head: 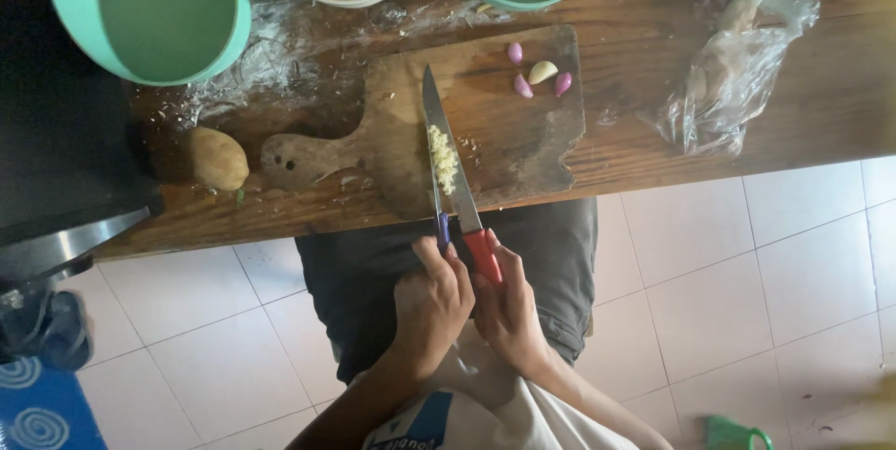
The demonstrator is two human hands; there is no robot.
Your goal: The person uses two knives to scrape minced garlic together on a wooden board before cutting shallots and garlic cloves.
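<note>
Wooden table [821,105] carried cutting board [504,147] at centre, near edge. Right hand [509,305] was closed around red handle of large knife [446,147]; blade lay flat on board, minced garlic [442,159] heaped on it, far of grip. Left hand [431,301] pinched blue-handled small knife [439,212] alongside. Shallots [523,86] sat at far right of board.

Bare board [523,147] lies open right of the knife blade [446,147] (shallots [537,77] crowd its far corner), bowls [159,11] beyond.
</note>
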